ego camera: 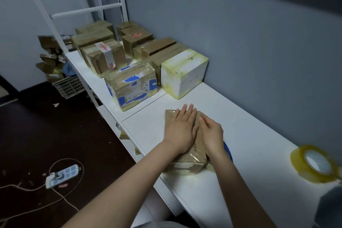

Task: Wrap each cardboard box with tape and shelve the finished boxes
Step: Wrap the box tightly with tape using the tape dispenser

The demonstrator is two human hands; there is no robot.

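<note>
The flat brown cardboard box (196,155), already glossy with clear tape, lies on the white worktop (249,126) near its front edge. The left hand (182,129) presses flat on its top, fingers straight, gripping nothing. The right hand (211,136) rests beside it with fingers loosely extended, apparently smoothing tape. The yellowish roll of clear tape (298,163) sits well apart to the right, so this box looks nearly finished but not yet shelved. About 10 taped boxes (103,55) crowd the far end. Whether the floor pile of brown boxes (49,61) awaits wrapping is unclear.
</note>
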